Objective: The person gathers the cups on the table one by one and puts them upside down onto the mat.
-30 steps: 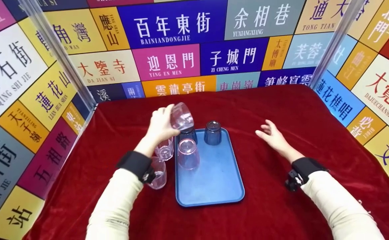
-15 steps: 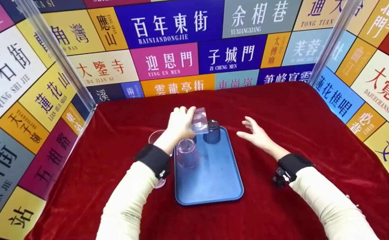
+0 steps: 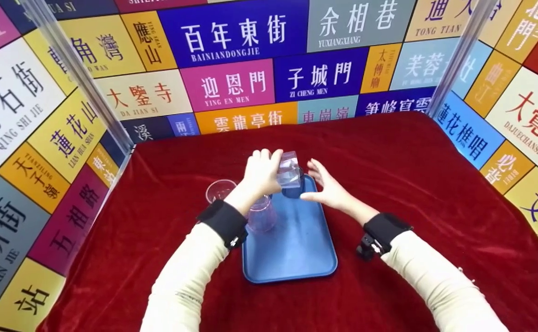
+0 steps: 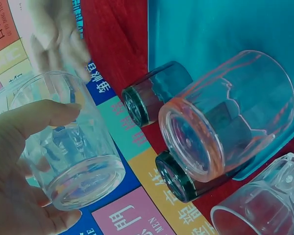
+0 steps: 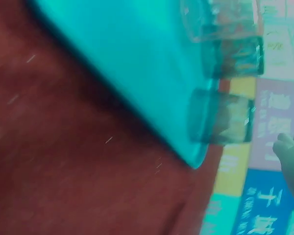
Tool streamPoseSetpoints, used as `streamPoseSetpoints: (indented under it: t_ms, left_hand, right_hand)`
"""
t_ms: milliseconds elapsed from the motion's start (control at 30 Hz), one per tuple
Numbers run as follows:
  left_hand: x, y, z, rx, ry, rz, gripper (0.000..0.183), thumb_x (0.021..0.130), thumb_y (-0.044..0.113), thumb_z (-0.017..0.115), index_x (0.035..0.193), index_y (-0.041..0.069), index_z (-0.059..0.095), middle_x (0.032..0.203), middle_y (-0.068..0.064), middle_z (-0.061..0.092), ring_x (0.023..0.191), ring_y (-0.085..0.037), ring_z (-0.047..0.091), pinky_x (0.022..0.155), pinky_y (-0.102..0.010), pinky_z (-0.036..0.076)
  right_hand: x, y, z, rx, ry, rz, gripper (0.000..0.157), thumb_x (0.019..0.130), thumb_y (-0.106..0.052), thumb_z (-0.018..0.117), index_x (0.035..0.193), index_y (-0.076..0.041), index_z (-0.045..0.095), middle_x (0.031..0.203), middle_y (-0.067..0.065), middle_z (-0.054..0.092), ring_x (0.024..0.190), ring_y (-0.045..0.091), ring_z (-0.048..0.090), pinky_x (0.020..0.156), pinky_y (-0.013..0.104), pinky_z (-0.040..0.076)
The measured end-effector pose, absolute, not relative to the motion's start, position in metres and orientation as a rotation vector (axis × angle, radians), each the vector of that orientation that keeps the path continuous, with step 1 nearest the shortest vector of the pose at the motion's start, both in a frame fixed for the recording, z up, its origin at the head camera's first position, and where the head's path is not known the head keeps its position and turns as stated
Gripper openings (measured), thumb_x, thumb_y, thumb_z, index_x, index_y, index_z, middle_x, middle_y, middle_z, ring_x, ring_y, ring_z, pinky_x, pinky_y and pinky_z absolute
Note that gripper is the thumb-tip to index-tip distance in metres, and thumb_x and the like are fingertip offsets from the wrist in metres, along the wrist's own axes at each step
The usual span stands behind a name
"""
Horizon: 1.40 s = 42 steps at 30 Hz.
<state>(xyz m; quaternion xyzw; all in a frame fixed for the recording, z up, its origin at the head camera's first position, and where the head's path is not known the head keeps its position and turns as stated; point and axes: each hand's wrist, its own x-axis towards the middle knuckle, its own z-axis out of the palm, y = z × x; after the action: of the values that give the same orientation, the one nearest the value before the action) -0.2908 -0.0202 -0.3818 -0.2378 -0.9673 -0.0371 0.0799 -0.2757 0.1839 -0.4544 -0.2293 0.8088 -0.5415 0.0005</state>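
Note:
My left hand (image 3: 260, 173) grips a clear glass (image 3: 289, 169) above the far end of the blue tray (image 3: 292, 263). In the left wrist view, the thumb and fingers wrap its side, and the glass is tilted. My right hand (image 3: 331, 186) is beside it on the right, fingers extended and thumb apart, holding nothing. Upside down on the tray stand a pink-tinted glass (image 4: 225, 117) and two dark blue glasses (image 4: 157, 93). In the head view, the held glass and left hand largely cover the blue ones.
Just left of the tray, another clear glass (image 3: 221, 190) stands on the red cloth (image 3: 167, 184), partly behind my left forearm. Walls with coloured sign panels (image 3: 232, 83) rise behind and at both sides. The right wrist view is blurred.
My left hand has carried the clear glass rightward across the tray's far end. My right hand has come in leftward from the right, close to the glass. The tray has stayed in place.

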Motion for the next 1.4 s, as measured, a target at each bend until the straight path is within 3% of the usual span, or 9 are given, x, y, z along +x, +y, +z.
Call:
streamPoseSetpoints:
  t_ms: [333, 533, 767, 933, 1133, 1400]
  left_hand:
    - [-0.287, -0.017, -0.39, -0.705, -2.918, -0.008, 0.084, 0.061, 0.03, 0.078, 0.131, 0.004, 0.04, 0.117, -0.02, 0.05, 0.106, -0.035, 0.045, 0.086, -0.044, 0.042]
    - [-0.283, -0.013, -0.39, -0.703, -2.905, -0.02, 0.082, 0.063, 0.032, 0.077, 0.129, -0.001, 0.041, 0.117, -0.021, 0.05, 0.106, -0.035, 0.046, 0.086, -0.044, 0.043]
    - [-0.28, -0.013, -0.393, -0.698, -2.875, -0.055, 0.075, 0.064, 0.028, 0.076, 0.124, -0.004, 0.044, 0.113, -0.021, 0.051, 0.104, -0.035, 0.046, 0.085, -0.044, 0.044]
    - [-0.278, -0.017, -0.392, -0.713, -2.855, -0.141, 0.074, 0.066, 0.026, 0.074, 0.126, -0.003, 0.042, 0.116, -0.021, 0.05, 0.103, -0.036, 0.047, 0.083, -0.045, 0.046]
    - [-0.274, -0.032, -0.381, -0.7, -2.849, -0.304, 0.088, 0.067, 0.026, 0.077, 0.137, 0.0, 0.032, 0.128, -0.021, 0.045, 0.109, -0.039, 0.047, 0.086, -0.047, 0.045]
    - [-0.274, -0.081, -0.373, -0.485, -2.869, -0.75, 0.08, 0.076, 0.02, 0.072, 0.141, 0.005, 0.029, 0.139, -0.019, 0.038, 0.125, -0.037, 0.036, 0.104, -0.048, 0.031]
  right_hand:
    - [-0.275, 0.144, -0.424, -1.31, 3.408, -0.333, 0.091, 0.061, -0.024, 0.083, 0.129, 0.011, 0.036, 0.135, 0.029, 0.038, 0.127, 0.042, 0.033, 0.107, 0.05, 0.025]
    - [-0.276, 0.131, -0.421, -1.274, 3.471, 0.102, 0.083, 0.065, -0.028, 0.08, 0.126, 0.012, 0.04, 0.127, 0.03, 0.044, 0.124, 0.043, 0.036, 0.105, 0.051, 0.027]
    - [-0.275, 0.129, -0.422, -1.27, 3.5, 0.265, 0.08, 0.064, -0.033, 0.08, 0.121, 0.011, 0.044, 0.116, 0.028, 0.05, 0.118, 0.043, 0.042, 0.103, 0.05, 0.031]
    - [-0.278, 0.132, -0.424, -1.305, 3.493, 0.256, 0.078, 0.063, -0.032, 0.08, 0.117, 0.011, 0.044, 0.113, 0.027, 0.05, 0.118, 0.043, 0.042, 0.103, 0.05, 0.031]
    - [-0.286, 0.152, -0.446, -1.279, 3.541, -0.066, 0.08, 0.056, -0.031, 0.081, 0.115, 0.011, 0.046, 0.11, 0.026, 0.053, 0.112, 0.042, 0.047, 0.1, 0.052, 0.034]
    - [-0.272, 0.176, -0.491, -0.614, 3.257, -1.209, 0.082, 0.058, -0.038, 0.082, 0.118, 0.003, 0.045, 0.111, 0.017, 0.052, 0.099, 0.029, 0.051, 0.089, 0.044, 0.043]
